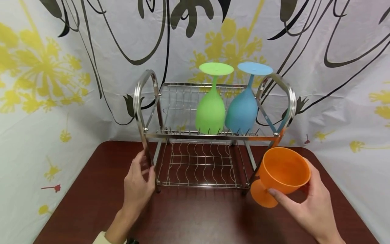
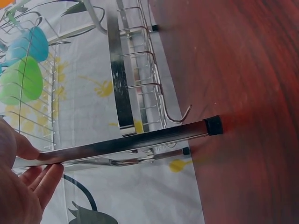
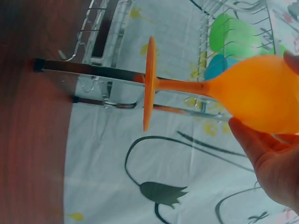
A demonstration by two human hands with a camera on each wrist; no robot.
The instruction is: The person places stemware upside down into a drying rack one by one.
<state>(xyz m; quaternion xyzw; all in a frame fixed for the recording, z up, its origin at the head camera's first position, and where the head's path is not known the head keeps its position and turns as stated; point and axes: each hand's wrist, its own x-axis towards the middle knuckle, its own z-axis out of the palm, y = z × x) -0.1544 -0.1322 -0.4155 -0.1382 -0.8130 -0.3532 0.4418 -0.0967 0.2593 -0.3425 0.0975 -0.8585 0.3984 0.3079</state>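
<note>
My right hand (image 1: 317, 203) holds an orange plastic goblet (image 1: 284, 166) by its bowl, thumb on the near side. The goblet leans with its mouth up and its foot toward the rack's front right leg. In the right wrist view the goblet's stem and round foot (image 3: 149, 84) stick out from the hand. With thumb and fingertips my left hand (image 1: 138, 183) grips the front left leg (image 2: 135, 142) of a two-tier metal dish rack (image 1: 210, 137). A green goblet (image 1: 211, 110) and a blue goblet (image 1: 242, 110) stand upside down side by side on the upper tier.
The rack's lower wire tier (image 1: 201, 164) sits just above a dark reddish-brown table (image 1: 210, 217). Behind and at both sides hangs a white cloth (image 1: 100, 44) with yellow and dark plant prints.
</note>
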